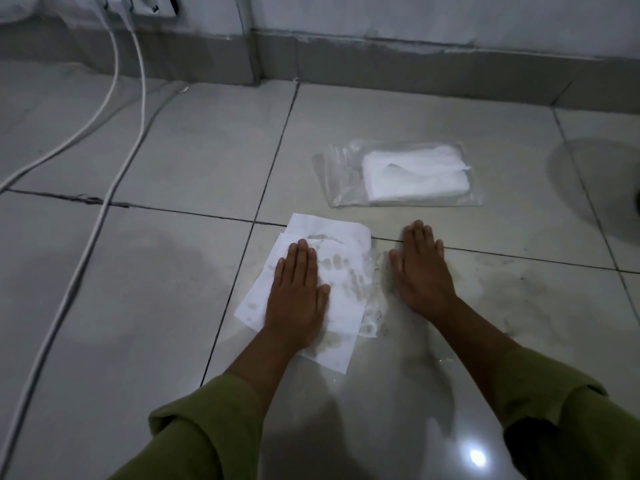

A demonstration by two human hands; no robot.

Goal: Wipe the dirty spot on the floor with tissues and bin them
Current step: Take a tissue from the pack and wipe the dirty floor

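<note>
White tissues [341, 284], spread flat and stained with damp grey marks, lie on the tiled floor [180, 306]. My left hand [298, 296] presses flat on them, fingers together. My right hand [422, 271] rests flat on the bare tile just right of the tissues, holding nothing. Wet, dirty smears [377, 306] show on the floor between my hands, and further smudges [512, 296] lie to the right. A clear plastic pack of clean tissues [408, 176] lies beyond my hands. No bin is in view.
White cables [114, 109] run from a wall socket [152, 5] at the top left across the floor towards the lower left. A grey skirting [415, 60] lines the wall at the back. A dark round shadow [602, 188] falls at the right edge.
</note>
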